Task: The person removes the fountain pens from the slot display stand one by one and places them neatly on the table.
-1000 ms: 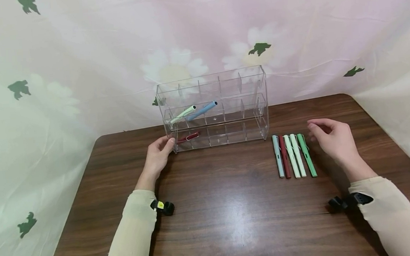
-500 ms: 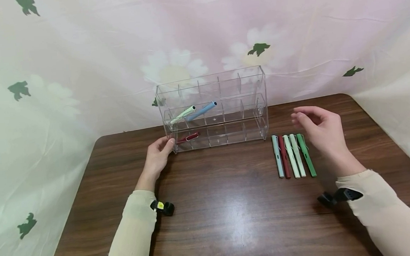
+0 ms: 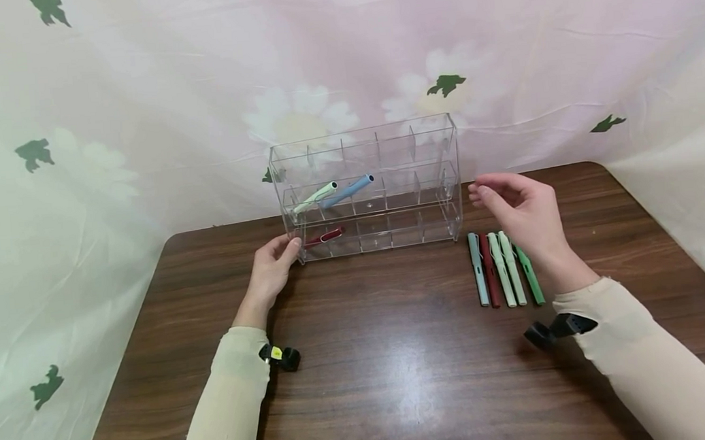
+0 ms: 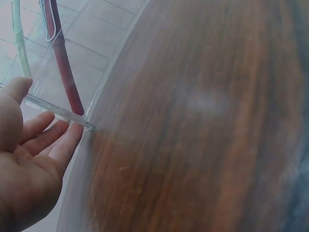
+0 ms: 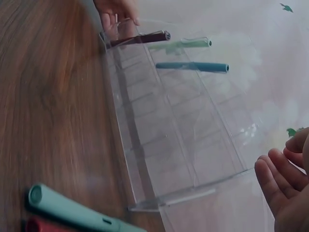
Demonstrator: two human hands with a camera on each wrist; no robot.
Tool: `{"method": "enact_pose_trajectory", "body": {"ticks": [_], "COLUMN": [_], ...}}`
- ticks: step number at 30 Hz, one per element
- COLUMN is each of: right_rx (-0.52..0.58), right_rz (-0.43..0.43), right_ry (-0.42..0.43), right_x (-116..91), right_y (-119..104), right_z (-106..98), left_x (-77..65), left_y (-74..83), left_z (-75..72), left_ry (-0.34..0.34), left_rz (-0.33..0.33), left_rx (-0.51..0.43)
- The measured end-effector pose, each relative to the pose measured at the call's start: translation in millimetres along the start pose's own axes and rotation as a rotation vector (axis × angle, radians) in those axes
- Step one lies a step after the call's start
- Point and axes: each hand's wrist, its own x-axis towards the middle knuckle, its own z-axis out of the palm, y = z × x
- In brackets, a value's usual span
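Note:
A clear acrylic pen rack [image 3: 403, 222] with tiered compartments stands at the back of the table. My left hand [image 3: 272, 266] grips its left side panel; in the left wrist view the thumb [image 4: 19, 89] lies on one face and the fingers on the other. My right hand [image 3: 527, 218] hovers just off the rack's right end, fingers loosely bent and holding nothing. A pale green pen [image 3: 315, 197] and a blue pen [image 3: 348, 189] lean in the middle tier. Below them, a dark red pen [image 3: 326, 236] leans in the lowest tier at the left.
Right of the rack, several pens lie side by side on the wooden table [image 3: 362, 355]: a light blue pen [image 3: 478, 269], a red pen [image 3: 489, 272], two pale green pens [image 3: 501, 269] and a green pen [image 3: 530, 277], partly under the right hand. A flowered curtain [image 3: 196, 88] hangs behind.
My right hand has moved left and away from me, over the row of pens towards the rack's right end. My left hand and the rack stay put.

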Motion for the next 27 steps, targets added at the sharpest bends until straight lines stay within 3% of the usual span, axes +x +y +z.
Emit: {"method": "enact_pose_trajectory", "body": {"ticks": [27], "right_rx": [-0.109], "right_rz": [-0.018], "right_ry": [-0.121], "right_x": [16], "right_y": [-3], "right_z": [63], "left_x": [-1.2], "left_y": [1.9], "left_z": [-1.3], "left_ry": [-0.004], "left_rz": [-0.003], "left_rx": [0.019]}}
